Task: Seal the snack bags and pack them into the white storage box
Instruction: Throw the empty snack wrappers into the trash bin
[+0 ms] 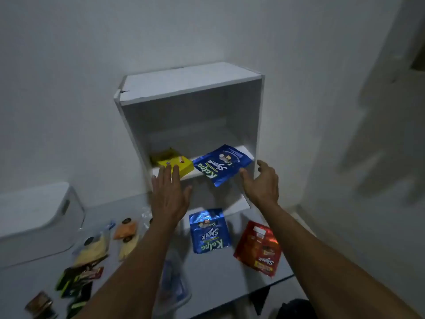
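Observation:
A white open-fronted storage box stands on the table against the wall. On its inner shelf lie a yellow snack pack at the left and a blue Kolpa bag that overhangs the shelf edge. My left hand is stretched flat with straight fingers, its tips at the yellow pack. My right hand hovers open just right of the blue bag, thumb near its corner, holding nothing. A second blue Kolpa bag and a red snack bag lie on the table below.
A white lidded bin sits at the left. Clear bags of snacks, an orange pack, dark wrappers and a jar are spread over the left of the table. The table edge runs at the lower right.

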Action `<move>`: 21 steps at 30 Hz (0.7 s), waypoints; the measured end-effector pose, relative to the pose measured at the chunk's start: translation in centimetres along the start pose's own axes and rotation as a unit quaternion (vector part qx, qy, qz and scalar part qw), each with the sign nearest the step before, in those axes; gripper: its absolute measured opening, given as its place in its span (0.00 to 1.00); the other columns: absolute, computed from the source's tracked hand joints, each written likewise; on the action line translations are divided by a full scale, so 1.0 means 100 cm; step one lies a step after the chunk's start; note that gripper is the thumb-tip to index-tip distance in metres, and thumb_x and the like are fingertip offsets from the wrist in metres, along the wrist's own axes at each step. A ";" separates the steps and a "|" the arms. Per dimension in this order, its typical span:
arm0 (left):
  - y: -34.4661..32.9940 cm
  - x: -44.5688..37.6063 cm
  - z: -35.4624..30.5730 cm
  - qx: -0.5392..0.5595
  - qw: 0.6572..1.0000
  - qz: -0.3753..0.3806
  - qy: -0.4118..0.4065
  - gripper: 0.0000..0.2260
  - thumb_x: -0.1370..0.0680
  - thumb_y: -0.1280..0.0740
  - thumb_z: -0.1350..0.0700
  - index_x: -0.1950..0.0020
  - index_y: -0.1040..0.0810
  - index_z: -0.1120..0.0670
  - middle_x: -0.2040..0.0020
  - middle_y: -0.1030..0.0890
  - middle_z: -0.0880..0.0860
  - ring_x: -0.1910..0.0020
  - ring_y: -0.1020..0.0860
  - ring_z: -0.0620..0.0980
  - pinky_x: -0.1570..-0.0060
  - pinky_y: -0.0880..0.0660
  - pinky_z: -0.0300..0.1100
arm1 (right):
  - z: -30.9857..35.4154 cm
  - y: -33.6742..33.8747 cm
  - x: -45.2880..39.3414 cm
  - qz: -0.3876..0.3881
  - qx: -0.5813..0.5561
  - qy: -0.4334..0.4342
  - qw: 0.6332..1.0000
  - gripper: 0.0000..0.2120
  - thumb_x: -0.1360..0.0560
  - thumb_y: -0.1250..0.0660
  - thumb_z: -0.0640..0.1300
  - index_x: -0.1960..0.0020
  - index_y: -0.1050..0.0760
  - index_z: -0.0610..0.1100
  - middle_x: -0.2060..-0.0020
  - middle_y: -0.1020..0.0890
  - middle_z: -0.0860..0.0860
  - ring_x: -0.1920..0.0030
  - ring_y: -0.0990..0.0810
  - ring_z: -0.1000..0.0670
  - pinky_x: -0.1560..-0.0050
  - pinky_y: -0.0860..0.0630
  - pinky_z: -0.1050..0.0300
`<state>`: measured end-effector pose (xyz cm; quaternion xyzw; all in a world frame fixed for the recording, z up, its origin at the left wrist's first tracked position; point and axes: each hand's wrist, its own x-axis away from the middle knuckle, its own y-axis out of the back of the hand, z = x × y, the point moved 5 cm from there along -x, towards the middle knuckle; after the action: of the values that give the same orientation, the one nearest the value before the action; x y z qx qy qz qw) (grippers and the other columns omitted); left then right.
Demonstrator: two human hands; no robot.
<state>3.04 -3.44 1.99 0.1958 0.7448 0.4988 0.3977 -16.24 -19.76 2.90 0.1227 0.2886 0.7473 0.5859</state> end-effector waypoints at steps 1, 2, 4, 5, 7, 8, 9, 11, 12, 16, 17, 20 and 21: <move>-0.006 -0.008 0.005 0.009 1.000 -0.002 0.002 0.32 0.21 0.36 0.46 0.22 0.41 0.58 0.22 0.40 0.60 0.23 0.44 0.61 0.25 0.48 0.58 | -0.001 -0.009 -0.006 -0.009 -0.034 -0.026 0.999 0.34 0.26 0.33 0.62 0.26 0.35 0.47 0.34 0.27 0.45 0.33 0.29 0.43 0.37 0.27 0.41; -0.010 -0.015 0.011 0.017 1.000 -0.005 0.006 0.31 0.22 0.35 0.47 0.23 0.40 0.59 0.23 0.39 0.60 0.24 0.43 0.62 0.25 0.47 0.58 | -0.002 -0.018 -0.012 -0.010 -0.046 -0.058 0.997 0.35 0.27 0.32 0.62 0.26 0.35 0.46 0.34 0.26 0.44 0.34 0.27 0.42 0.38 0.26 0.41; -0.022 -0.032 0.019 0.016 1.000 0.006 -0.002 0.32 0.23 0.32 0.50 0.24 0.38 0.60 0.25 0.36 0.63 0.25 0.40 0.63 0.26 0.45 0.59 | -0.005 -0.036 -0.021 0.000 -0.075 -0.106 0.991 0.35 0.27 0.31 0.61 0.27 0.34 0.44 0.35 0.25 0.43 0.35 0.26 0.41 0.38 0.25 0.42; -0.031 -0.042 0.024 0.018 1.000 0.007 -0.010 0.32 0.24 0.30 0.51 0.25 0.37 0.61 0.26 0.35 0.64 0.26 0.38 0.64 0.27 0.43 0.60 | -0.007 -0.047 -0.028 0.001 -0.090 -0.127 0.988 0.35 0.27 0.30 0.60 0.28 0.33 0.42 0.35 0.24 0.42 0.36 0.25 0.40 0.39 0.25 0.44; -0.045 -0.061 0.032 0.009 1.000 0.016 -0.020 0.32 0.25 0.30 0.51 0.25 0.36 0.62 0.27 0.34 0.64 0.27 0.38 0.65 0.28 0.41 0.61 | -0.006 -0.062 -0.039 -0.002 -0.126 -0.167 0.978 0.31 0.26 0.28 0.57 0.32 0.29 0.39 0.39 0.22 0.41 0.39 0.23 0.40 0.43 0.25 0.49; -0.051 -0.067 0.035 0.002 1.000 0.021 -0.019 0.32 0.24 0.30 0.49 0.25 0.36 0.61 0.27 0.34 0.63 0.26 0.38 0.64 0.28 0.42 0.60 | -0.003 -0.067 -0.041 -0.001 -0.141 -0.192 0.971 0.28 0.26 0.28 0.55 0.35 0.27 0.38 0.43 0.20 0.42 0.43 0.21 0.41 0.47 0.25 0.51; -0.057 -0.070 0.037 -0.003 0.999 0.030 -0.018 0.32 0.23 0.31 0.48 0.25 0.37 0.61 0.26 0.35 0.62 0.25 0.39 0.63 0.26 0.44 0.59 | -0.005 -0.075 -0.043 0.002 -0.167 -0.218 0.962 0.25 0.26 0.28 0.54 0.37 0.25 0.37 0.48 0.20 0.43 0.49 0.21 0.42 0.51 0.26 0.54; -0.066 -0.071 0.039 -0.011 0.999 0.043 -0.020 0.31 0.23 0.33 0.48 0.24 0.36 0.60 0.25 0.34 0.61 0.24 0.40 0.61 0.26 0.47 0.57 | -0.010 -0.091 -0.045 0.004 -0.219 -0.269 0.938 0.21 0.25 0.27 0.52 0.42 0.24 0.37 0.56 0.23 0.46 0.58 0.24 0.46 0.55 0.28 0.56; -0.070 -0.071 0.040 -0.016 0.999 0.042 -0.025 0.30 0.23 0.32 0.48 0.25 0.34 0.60 0.26 0.33 0.60 0.25 0.39 0.61 0.26 0.46 0.58 | -0.009 -0.097 -0.045 0.003 -0.237 -0.285 0.929 0.21 0.26 0.27 0.52 0.43 0.24 0.37 0.57 0.24 0.47 0.59 0.25 0.47 0.55 0.27 0.55; -0.073 -0.066 0.041 -0.035 0.999 0.010 -0.033 0.27 0.30 0.24 0.55 0.33 0.25 0.62 0.33 0.24 0.61 0.30 0.30 0.62 0.32 0.36 0.63 | -0.010 -0.112 -0.047 -0.022 -0.274 -0.321 0.906 0.21 0.29 0.23 0.50 0.45 0.22 0.37 0.56 0.21 0.47 0.59 0.21 0.45 0.51 0.20 0.49; -0.073 -0.064 0.041 -0.038 0.999 0.002 -0.037 0.27 0.31 0.23 0.58 0.34 0.24 0.62 0.35 0.23 0.62 0.32 0.28 0.63 0.34 0.34 0.63 | -0.009 -0.112 -0.047 -0.030 -0.277 -0.324 0.904 0.20 0.29 0.23 0.49 0.46 0.22 0.36 0.57 0.21 0.46 0.60 0.21 0.45 0.51 0.20 0.49; -0.069 -0.059 0.041 -0.044 0.997 -0.032 -0.054 0.26 0.34 0.24 0.68 0.36 0.22 0.63 0.38 0.21 0.63 0.37 0.24 0.63 0.35 0.31 0.63 | -0.010 -0.110 -0.048 -0.045 -0.270 -0.311 0.910 0.12 0.27 0.25 0.47 0.55 0.21 0.38 0.58 0.19 0.44 0.61 0.20 0.45 0.54 0.21 0.52; -0.068 -0.058 0.042 -0.050 0.996 -0.048 -0.060 0.26 0.35 0.24 0.69 0.37 0.22 0.63 0.39 0.20 0.63 0.38 0.23 0.63 0.35 0.31 0.62 | -0.010 -0.108 -0.047 -0.051 -0.270 -0.303 0.913 0.11 0.26 0.26 0.46 0.60 0.22 0.40 0.59 0.18 0.44 0.61 0.20 0.46 0.55 0.21 0.53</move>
<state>10.58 -7.85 -2.60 0.1695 0.7024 0.5031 0.4741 -6.71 -22.94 -3.34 0.1654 -0.1096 0.6929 0.6932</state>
